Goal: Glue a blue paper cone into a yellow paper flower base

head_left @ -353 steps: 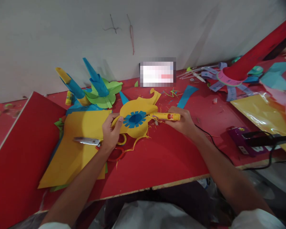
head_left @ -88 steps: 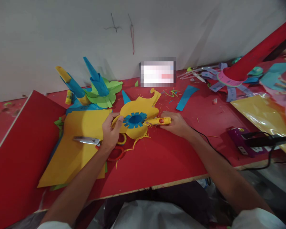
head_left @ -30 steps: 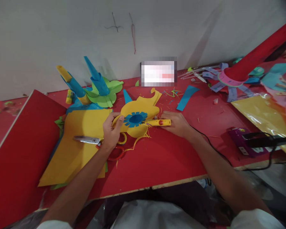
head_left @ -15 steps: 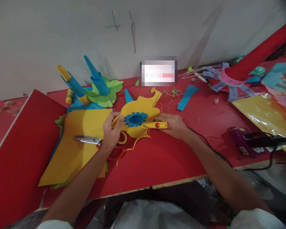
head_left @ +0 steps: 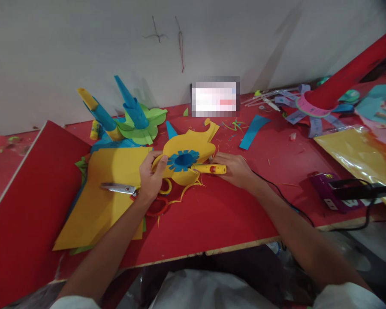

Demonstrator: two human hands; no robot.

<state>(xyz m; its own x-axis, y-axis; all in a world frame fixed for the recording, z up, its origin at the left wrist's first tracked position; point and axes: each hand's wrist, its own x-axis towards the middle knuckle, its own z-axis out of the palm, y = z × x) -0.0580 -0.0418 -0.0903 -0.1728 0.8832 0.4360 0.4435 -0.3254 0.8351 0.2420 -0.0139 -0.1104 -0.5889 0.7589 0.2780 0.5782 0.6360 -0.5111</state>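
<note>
Far left: red board (head_left: 28, 201), slanting across the red table (head_left: 218, 214) and covering its left end.
Behind it, by the wall: small yellow glue stick (head_left: 94, 129), lying loose.
Next along: blue-and-yellow paper cone (head_left: 98, 113) and blue paper cone (head_left: 130, 105), both tilted, rising from a green paper flower (head_left: 144, 126).
In front of these: large yellow paper sheet (head_left: 106, 193), flat on the table, with scissors (head_left: 125, 189) on top, blades pointing left, red and yellow handle loops partly under the wrist.
Left hand (head_left: 149, 176): fingers curled, thumb on top, pinching the left edge of the yellow paper flower (head_left: 186, 156).
Yellow paper flower: at table centre, held just above the surface between both hands; blue fringed disc (head_left: 182, 159) with a blue cone centre seated in its middle.
Just behind: loose yellow offcut (head_left: 209, 128) and thin yellow trimmings (head_left: 186, 193) in front.
Right hand (head_left: 233, 169): fingers closed round the rear of a yellow glue stick in hand (head_left: 209, 168), lying level, tip meeting the flower just right of the blue disc.
Further right: blue paper strip (head_left: 252, 131), black cable (head_left: 283, 197), purple power strip (head_left: 328, 191) with black plug.
Far right: glossy yellow sheet pack (head_left: 354, 154), red tube (head_left: 350, 73) angled up from a ring of purple paper strips (head_left: 309, 107).
</note>
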